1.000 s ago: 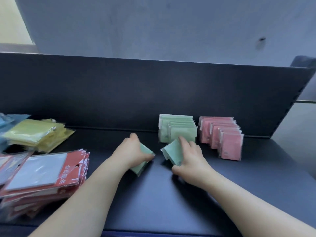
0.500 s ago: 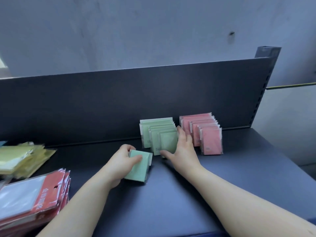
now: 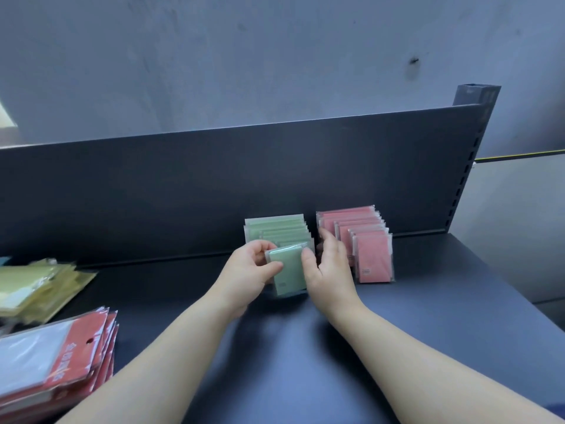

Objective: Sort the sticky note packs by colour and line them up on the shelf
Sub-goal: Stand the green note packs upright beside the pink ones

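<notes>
A row of green sticky note packs [image 3: 276,229] stands upright against the dark back panel of the shelf [image 3: 428,301]. To its right stands a row of pink packs [image 3: 367,240]. In front of the green row, my left hand [image 3: 244,273] pinches one green pack [image 3: 289,272] by its left edge and holds it upright. My right hand [image 3: 328,270] touches that pack's right edge with its fingers loosely bent, between the green and pink rows.
Loose yellow packs [image 3: 33,289] lie in a heap at the far left. A stack of larger red-and-white packets [image 3: 55,359] sits at the front left. The shelf's upright post [image 3: 474,96] marks its right end.
My left hand lifted its green pack from the shelf surface and carried it right, up to the front of the green row. My right hand stayed at the row's front.
</notes>
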A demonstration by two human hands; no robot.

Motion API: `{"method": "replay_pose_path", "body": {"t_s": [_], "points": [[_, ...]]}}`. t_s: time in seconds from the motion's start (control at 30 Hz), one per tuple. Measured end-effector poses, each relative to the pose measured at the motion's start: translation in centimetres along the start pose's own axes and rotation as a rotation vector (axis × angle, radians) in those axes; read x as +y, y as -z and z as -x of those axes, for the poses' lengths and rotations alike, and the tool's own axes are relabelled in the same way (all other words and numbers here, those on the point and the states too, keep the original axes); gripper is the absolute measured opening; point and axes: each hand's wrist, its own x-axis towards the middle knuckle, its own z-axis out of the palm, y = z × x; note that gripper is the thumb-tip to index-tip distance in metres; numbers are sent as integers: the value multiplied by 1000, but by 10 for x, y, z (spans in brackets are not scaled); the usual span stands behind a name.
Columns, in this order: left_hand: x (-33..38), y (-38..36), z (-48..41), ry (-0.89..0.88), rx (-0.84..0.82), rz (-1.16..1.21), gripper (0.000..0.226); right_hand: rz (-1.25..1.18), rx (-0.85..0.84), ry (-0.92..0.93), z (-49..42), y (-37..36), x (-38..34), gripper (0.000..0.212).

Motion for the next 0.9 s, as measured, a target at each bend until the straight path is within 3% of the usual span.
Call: {"method": "replay_pose_path", "body": {"t_s": [0.17,0.3,0.57,0.9], "points": [[-14,-15,-5,-86,75,-129,25,41,-166,-22,9,-7,3,95],[-23,-14,-2,-106,184,-308,36,71,-206,-76,6,-9,11,108],[-27,-12,-2,-91,98,-440,22,115,-196,-50,7,-12,12,105],[-11,5,4,-100,109,-482,44,228,-66,72,16,-1,-19,86]]}}
